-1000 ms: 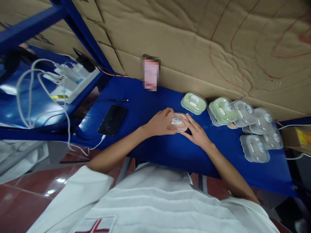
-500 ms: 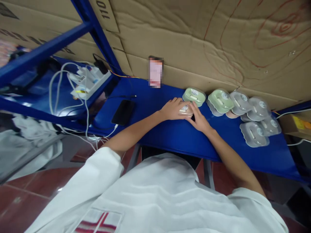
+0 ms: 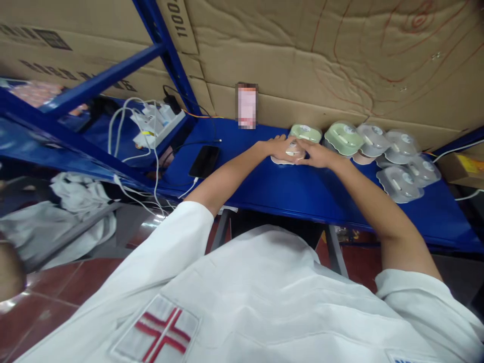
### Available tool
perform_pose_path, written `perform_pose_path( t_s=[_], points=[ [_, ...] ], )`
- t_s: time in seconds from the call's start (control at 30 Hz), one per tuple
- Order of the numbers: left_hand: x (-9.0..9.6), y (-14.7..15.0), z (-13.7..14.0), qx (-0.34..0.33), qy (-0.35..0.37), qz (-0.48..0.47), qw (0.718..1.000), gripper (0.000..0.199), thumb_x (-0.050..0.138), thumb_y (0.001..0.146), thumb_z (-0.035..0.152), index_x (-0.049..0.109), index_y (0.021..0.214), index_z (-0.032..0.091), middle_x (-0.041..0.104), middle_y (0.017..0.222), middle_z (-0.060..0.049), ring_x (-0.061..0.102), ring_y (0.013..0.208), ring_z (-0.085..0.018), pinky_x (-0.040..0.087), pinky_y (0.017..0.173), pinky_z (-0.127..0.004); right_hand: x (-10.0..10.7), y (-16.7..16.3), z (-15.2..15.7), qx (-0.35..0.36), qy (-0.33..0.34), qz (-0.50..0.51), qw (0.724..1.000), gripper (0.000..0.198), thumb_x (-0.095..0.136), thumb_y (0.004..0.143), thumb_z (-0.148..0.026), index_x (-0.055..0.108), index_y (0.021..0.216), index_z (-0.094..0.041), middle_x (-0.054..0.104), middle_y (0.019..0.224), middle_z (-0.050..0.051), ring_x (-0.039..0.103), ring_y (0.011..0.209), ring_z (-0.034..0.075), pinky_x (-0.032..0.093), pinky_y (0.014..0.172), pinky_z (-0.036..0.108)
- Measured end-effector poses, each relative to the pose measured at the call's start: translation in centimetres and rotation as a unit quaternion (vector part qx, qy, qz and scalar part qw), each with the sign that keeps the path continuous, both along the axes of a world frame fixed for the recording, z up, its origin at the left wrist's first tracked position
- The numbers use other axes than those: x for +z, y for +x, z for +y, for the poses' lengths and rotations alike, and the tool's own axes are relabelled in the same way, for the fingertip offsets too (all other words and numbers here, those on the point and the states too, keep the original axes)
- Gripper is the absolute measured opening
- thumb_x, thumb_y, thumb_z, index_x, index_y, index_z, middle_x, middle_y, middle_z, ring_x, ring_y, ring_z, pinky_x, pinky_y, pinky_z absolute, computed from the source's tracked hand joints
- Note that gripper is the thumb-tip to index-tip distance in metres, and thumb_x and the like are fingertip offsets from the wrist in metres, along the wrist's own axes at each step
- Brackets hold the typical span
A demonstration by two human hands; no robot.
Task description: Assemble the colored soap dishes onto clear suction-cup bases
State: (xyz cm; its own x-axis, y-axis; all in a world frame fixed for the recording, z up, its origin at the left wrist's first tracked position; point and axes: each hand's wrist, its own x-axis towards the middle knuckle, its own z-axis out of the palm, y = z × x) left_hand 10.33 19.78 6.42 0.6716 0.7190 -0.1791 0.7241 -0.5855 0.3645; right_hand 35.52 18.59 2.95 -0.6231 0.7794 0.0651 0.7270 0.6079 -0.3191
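Nearby: green containers [image 3: 325,136], phone [image 3: 204,161], power strip [image 3: 157,123].

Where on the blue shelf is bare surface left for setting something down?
Bare blue shelf lies between the phone and both hands, left hand, right hand, on the pink container, along the near edge. The lidded containers crowd the far right.

2 green containers [image 3: 305,133] [image 3: 341,138], approx 5 clear ones [image 3: 400,183], 1 pinkish [image 3: 289,154], 1 phone [image 3: 204,161], 1 power strip [image 3: 159,126].
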Motion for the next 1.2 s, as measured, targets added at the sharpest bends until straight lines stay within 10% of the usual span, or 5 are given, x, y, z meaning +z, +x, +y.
perform_pose_path(
  t_s=[0.43,0.87,1.2],
  points=[
    [-3.5,0.2,-0.9,-0.013,0.166,-0.037,0.985,0.112,0.068,0.085,0.068,0.019,0.175,0.024,0.042,0.162,-0.024,0.042,0.146,-0.049,0.037,0.118,-0.062,-3.7,-0.8,-5.3,-0.101,0.100,0.050,0.989,0.092,0.035,0.104,-0.078,0.024,0.176,-0.023,0.014,0.184,0.011,0.039,0.161,0.041,0.045,0.126,0.062],
    [0.7,1.9,2.1,-0.083,0.068,0.050,0.993,0.130,0.078,0.067,0.075,0.022,0.172,0.022,0.036,0.170,-0.025,0.038,0.154,-0.050,0.035,0.123,-0.063,-1.6,0.8,-4.1,-0.109,0.100,0.061,0.987,0.087,0.041,0.101,-0.082,0.044,0.168,-0.027,0.039,0.176,0.009,0.043,0.160,0.035,0.039,0.131,0.058],
    [-3.5,-0.9,2.3,-0.075,0.071,-0.165,0.981,0.116,0.082,0.076,0.073,0.029,0.171,0.034,0.036,0.167,-0.017,0.038,0.155,-0.044,0.033,0.128,-0.062,-2.6,1.6,-3.9,-0.089,0.103,0.062,0.989,0.084,0.050,0.101,-0.076,0.040,0.168,-0.026,0.037,0.175,0.013,0.041,0.160,0.038,0.042,0.129,0.061]
  ],
)
